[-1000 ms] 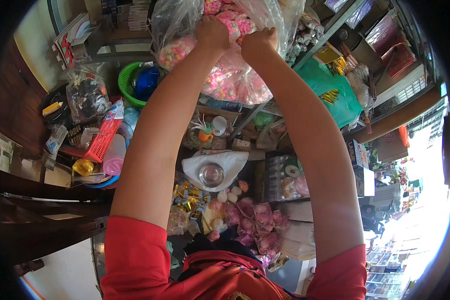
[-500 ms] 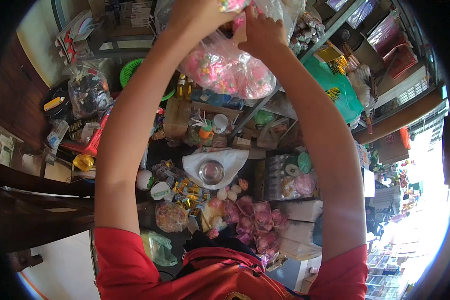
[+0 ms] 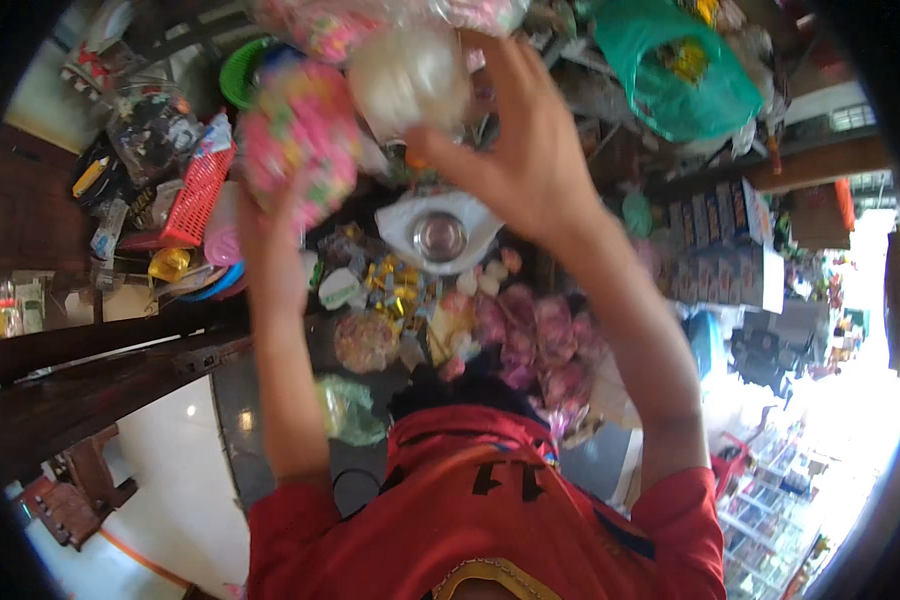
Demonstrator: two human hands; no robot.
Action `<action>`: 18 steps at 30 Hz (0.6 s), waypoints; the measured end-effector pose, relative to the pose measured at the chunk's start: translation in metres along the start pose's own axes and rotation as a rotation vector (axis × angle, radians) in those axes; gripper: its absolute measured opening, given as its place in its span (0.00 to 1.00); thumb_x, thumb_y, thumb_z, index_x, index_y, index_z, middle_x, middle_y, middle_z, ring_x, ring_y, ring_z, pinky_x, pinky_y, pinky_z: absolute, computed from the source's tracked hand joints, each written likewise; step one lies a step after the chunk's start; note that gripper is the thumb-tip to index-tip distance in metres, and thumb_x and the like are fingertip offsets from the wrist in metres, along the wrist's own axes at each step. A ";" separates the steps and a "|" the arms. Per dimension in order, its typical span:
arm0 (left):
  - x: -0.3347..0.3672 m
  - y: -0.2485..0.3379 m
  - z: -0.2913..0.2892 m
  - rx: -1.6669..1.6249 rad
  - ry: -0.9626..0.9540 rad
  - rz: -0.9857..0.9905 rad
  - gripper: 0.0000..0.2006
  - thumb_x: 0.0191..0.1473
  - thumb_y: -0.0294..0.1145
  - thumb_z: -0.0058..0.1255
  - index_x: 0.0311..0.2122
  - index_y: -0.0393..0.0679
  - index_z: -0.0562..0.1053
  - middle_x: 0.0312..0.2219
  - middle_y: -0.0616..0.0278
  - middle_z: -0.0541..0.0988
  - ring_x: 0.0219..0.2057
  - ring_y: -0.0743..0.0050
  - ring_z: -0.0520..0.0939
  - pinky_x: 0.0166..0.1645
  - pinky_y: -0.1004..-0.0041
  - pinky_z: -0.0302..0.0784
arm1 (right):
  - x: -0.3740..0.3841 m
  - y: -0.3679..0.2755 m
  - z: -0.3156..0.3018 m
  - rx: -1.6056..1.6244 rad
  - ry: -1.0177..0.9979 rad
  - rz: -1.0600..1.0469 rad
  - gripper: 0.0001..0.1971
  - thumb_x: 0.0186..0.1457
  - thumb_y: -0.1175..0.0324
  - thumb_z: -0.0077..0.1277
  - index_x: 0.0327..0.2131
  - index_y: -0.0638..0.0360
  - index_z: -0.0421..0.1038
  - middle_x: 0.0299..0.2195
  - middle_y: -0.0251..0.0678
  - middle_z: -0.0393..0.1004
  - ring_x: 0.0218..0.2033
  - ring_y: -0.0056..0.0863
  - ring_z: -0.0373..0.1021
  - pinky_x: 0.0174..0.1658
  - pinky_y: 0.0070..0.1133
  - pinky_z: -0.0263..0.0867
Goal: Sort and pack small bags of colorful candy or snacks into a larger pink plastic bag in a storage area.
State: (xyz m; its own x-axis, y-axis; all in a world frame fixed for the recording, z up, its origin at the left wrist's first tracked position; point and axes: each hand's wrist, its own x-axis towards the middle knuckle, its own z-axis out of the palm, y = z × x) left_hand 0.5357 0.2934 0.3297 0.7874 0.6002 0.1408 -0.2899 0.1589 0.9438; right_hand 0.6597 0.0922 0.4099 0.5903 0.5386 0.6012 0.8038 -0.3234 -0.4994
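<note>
My left hand (image 3: 272,225), smeared by motion, is raised at a round bunch of pink, yellow and green artificial flowers (image 3: 302,140), with its fingers around the lower side. Just right of this bunch is a pale, pearly round ball (image 3: 408,82). My right hand (image 3: 530,150) grips that ball from its right side, the thumb across the lower edge and the fingers up along the far side. Behind both, at the top edge, hang clear plastic bags (image 3: 330,25) of similar pink flowers.
Below the hands, a steel bowl (image 3: 440,236) sits on white cloth or plastic, near gold packets (image 3: 395,290) and bagged pink bundles (image 3: 540,335). At left are a red basket (image 3: 200,195) and a green basket (image 3: 238,75). A green bag (image 3: 675,80) hangs upper right; boxes (image 3: 720,245) stand below it.
Both hands have come down from the flower bag at the top, the left moving left with the flower bunch. The pale ball now shows by the right hand. The view has shifted too.
</note>
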 end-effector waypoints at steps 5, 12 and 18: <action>-0.152 -0.133 0.006 0.394 -0.201 -0.841 0.28 0.48 0.42 0.65 0.52 0.40 0.70 0.43 0.59 0.79 0.43 0.73 0.80 0.50 0.72 0.76 | -0.223 0.039 0.025 -0.033 -0.346 0.867 0.38 0.47 0.49 0.62 0.56 0.58 0.59 0.48 0.53 0.66 0.46 0.54 0.70 0.46 0.40 0.68; -0.242 -0.237 0.011 0.123 -0.474 -0.951 0.37 0.51 0.45 0.62 0.60 0.39 0.59 0.52 0.50 0.71 0.43 0.69 0.81 0.38 0.74 0.82 | -0.382 0.060 0.028 -0.084 -0.355 1.164 0.38 0.50 0.50 0.59 0.58 0.60 0.56 0.49 0.53 0.65 0.48 0.54 0.69 0.49 0.40 0.67; -0.227 -0.286 -0.030 0.934 -0.705 -0.396 0.36 0.54 0.48 0.59 0.59 0.36 0.58 0.61 0.36 0.54 0.49 0.51 0.78 0.49 0.62 0.76 | -0.389 0.077 0.014 -0.112 -0.410 1.001 0.31 0.51 0.55 0.57 0.56 0.55 0.61 0.50 0.50 0.68 0.49 0.52 0.68 0.48 0.39 0.67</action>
State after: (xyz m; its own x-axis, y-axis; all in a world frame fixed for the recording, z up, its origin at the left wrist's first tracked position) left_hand 0.4230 0.1350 0.0188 0.9375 0.0387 -0.3459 0.3068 -0.5609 0.7689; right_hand 0.4908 -0.1318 0.1287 0.9283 0.2034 -0.3111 -0.0133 -0.8182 -0.5748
